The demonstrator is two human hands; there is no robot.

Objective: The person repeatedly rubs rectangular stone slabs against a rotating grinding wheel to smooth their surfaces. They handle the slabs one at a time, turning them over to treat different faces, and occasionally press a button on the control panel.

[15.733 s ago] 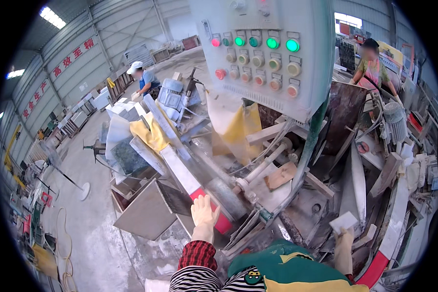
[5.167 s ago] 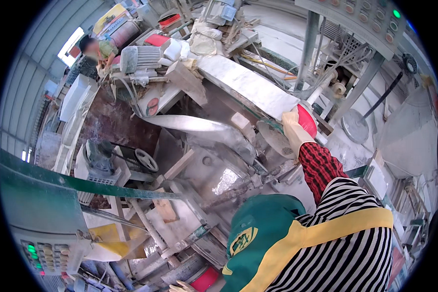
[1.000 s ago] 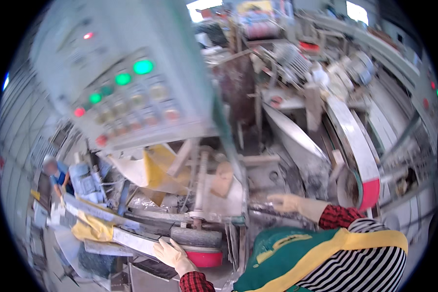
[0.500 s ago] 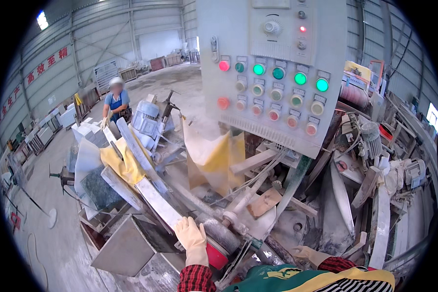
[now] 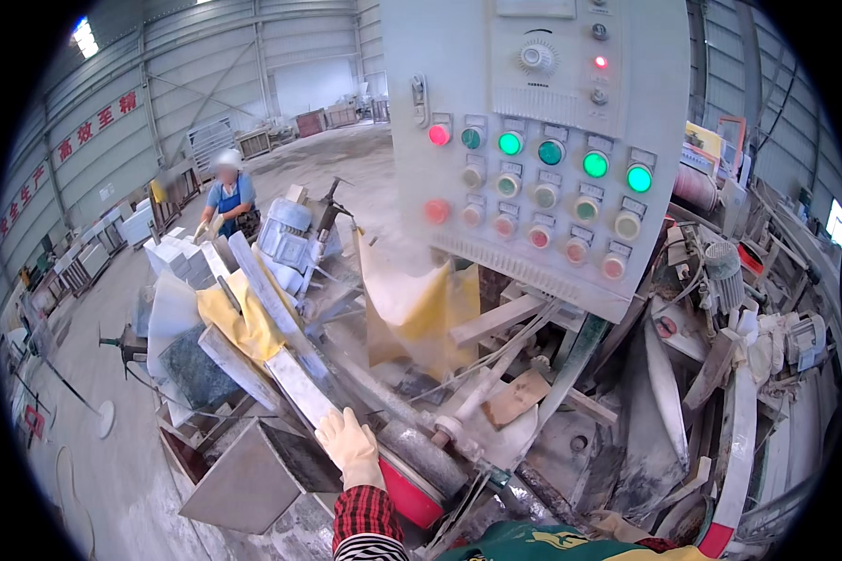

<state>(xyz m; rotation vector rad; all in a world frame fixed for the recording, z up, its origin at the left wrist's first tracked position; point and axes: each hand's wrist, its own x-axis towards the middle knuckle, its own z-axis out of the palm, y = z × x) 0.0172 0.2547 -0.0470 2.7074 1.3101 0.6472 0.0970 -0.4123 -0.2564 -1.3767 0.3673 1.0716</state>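
Observation:
My left hand (image 5: 348, 451), in a cream rubber glove, rests on the near end of a long pale slab strip (image 5: 301, 391). Its fingers lie stretched along the top. Just right of that wrist is a red panel (image 5: 410, 494) beneath a grey roller-like part (image 5: 426, 458). Low in the picture, my right hand (image 5: 617, 526) shows as a bit of cream glove, mostly covered by my green apron (image 5: 533, 542); its fingers cannot be made out. Farther up the strip, a yellow cloth (image 5: 243, 323) is draped between two rails.
A large grey control box (image 5: 543, 178) with lit buttons hangs ahead. A co-worker (image 5: 226, 198) in a white cap and blue apron stands at the far end, near stacked pale blocks (image 5: 173, 254). Dusty motors (image 5: 723, 271) and bars crowd the right. A metal bin (image 5: 243, 477) sits left.
My left hand has shifted slightly left and down along the strip, showing more of the red panel. My right hand has dropped lower, behind the apron. The whole view has tilted a little.

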